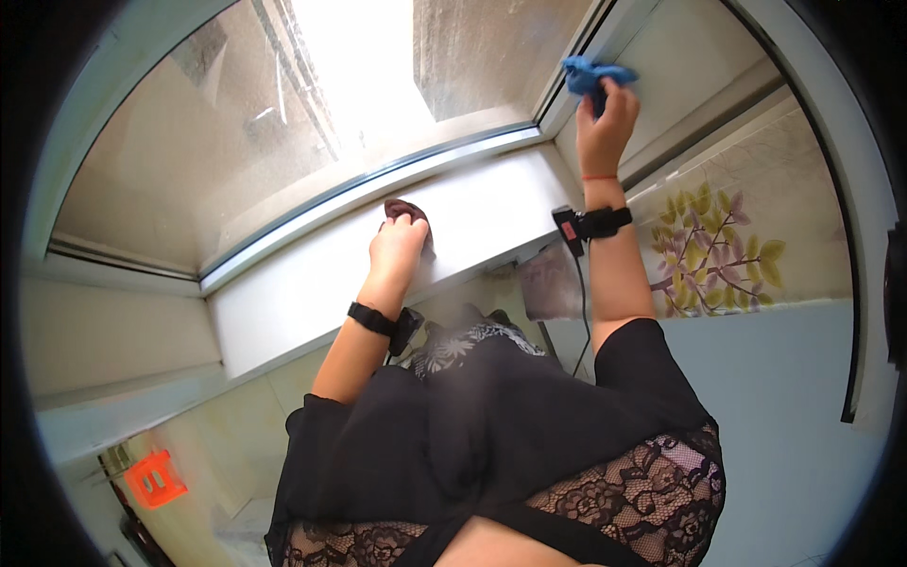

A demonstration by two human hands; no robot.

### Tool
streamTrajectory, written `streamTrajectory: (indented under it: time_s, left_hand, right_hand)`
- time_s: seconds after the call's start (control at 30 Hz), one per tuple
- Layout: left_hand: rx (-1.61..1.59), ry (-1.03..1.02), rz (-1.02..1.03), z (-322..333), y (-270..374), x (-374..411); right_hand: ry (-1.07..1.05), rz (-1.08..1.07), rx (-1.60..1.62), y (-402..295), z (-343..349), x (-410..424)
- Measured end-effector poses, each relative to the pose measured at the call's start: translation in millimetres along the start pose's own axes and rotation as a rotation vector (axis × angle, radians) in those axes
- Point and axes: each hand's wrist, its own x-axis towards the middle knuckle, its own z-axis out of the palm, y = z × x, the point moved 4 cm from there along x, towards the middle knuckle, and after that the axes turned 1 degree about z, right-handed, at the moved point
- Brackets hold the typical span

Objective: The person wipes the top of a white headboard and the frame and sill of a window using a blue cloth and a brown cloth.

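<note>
My left hand (398, 244) grips a dark brown cloth (418, 211) and rests on the white window sill (283, 305). Bunched in the fingers of my right hand (608, 127) is a blue cloth (588, 74), held up against the white window frame (560, 117) at its right side. Part of each cloth is hidden by the fingers. A dirty-looking glass pane (212, 142) stands just beyond the sill. Both wrists carry a black strap with a small device, and a cable hangs from the right one (569, 228).
Wall tiles with a leaf-and-branch pattern (716, 255) cover part of the wall on the right, above a pale blue surface (772, 411). At the lower left an orange plastic holder (156, 480) is fixed near the wall. The sill's front edge runs close to my body.
</note>
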Motion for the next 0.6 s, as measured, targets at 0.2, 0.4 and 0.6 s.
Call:
streamTrajectory:
  time_s: [0.2,0.4,0.6]
  left_hand:
    - [0.02,-0.138,0.024,2,5,14]
    - [0.024,-0.305,-0.016,5,5,24]
    - [-0.425,-0.498,-0.443,11,-8,32]
  right_hand:
    - [-0.084,0.07,-0.125,21,50,0]
    - [-0.408,0.303,-0.198,22,83,-104]
    - [-0.54,0.543,0.018,63,65,-89]
